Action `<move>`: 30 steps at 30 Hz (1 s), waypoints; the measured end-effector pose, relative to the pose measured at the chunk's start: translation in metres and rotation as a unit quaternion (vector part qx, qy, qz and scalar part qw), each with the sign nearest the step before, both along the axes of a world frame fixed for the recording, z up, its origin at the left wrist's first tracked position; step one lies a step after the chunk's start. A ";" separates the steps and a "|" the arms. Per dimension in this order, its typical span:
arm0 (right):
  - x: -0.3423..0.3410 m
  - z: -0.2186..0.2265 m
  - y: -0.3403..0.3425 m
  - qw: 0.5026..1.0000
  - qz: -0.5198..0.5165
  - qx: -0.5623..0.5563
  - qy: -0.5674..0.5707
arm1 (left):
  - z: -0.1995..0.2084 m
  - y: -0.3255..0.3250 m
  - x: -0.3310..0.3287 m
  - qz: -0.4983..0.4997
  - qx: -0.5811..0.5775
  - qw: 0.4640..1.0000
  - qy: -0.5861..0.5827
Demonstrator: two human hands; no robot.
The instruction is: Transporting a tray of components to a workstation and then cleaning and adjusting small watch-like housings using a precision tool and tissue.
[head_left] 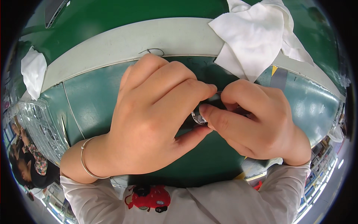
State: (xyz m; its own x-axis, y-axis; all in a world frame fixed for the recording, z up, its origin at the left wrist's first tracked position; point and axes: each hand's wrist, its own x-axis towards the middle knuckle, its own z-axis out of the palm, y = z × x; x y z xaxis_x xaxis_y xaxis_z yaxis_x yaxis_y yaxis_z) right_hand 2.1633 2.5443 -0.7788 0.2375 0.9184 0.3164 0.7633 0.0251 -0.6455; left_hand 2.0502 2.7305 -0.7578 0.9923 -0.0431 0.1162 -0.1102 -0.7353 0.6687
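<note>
My left hand (153,115), with a thin bangle at its wrist, curls around a small shiny metal part with a curved rim (198,118). Its index finger and thumb grip the part from the left. From the other side my right hand (257,119) meets it, its thumb pressed against the same part and its index finger bent above. Both hands are closed, fingertips almost touching, over the green work mat (209,160). Fingers cover most of the part, so its kind cannot be made out. Whether the right fingers also pinch something small is hidden.
A crumpled white cloth (253,35) lies beyond my right hand, across a pale raised strip (179,35). Another white cloth (33,71) sits far left, above clear plastic trays (37,119). Near these lie metal tweezers (64,128). A dark thread (153,50) rests on the strip.
</note>
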 end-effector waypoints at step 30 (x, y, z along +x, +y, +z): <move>-0.006 0.027 -0.031 0.976 0.053 -0.050 0.206 | 0.017 -0.032 -0.032 -0.019 0.022 1.000 0.001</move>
